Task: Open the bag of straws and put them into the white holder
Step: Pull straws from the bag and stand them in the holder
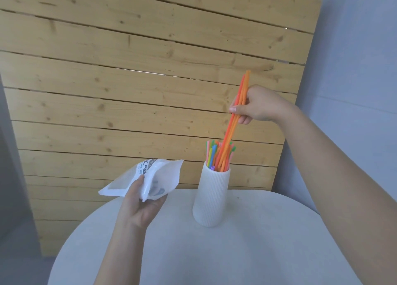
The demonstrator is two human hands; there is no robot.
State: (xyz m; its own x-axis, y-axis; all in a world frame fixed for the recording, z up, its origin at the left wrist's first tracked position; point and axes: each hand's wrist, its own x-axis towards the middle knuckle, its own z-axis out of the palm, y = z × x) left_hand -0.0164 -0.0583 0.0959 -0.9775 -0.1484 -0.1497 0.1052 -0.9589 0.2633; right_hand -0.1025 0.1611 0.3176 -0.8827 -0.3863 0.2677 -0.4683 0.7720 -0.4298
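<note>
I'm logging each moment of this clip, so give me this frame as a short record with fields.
left hand: holds the white bag, open, above the table edge
right hand: pinches orange straws, lower ends inside the holder
white ribbed holder: upright on the round table, already holding mixed-colour straws
backdrop: wooden slat panel

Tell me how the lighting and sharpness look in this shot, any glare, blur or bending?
Head view: soft, even light, no glare, only a faint shadow by the ribbed white holder; overall slightly soft, print on the white plastic bag unreadable; wide-angle bending curves the wooden slat wall.
</note>
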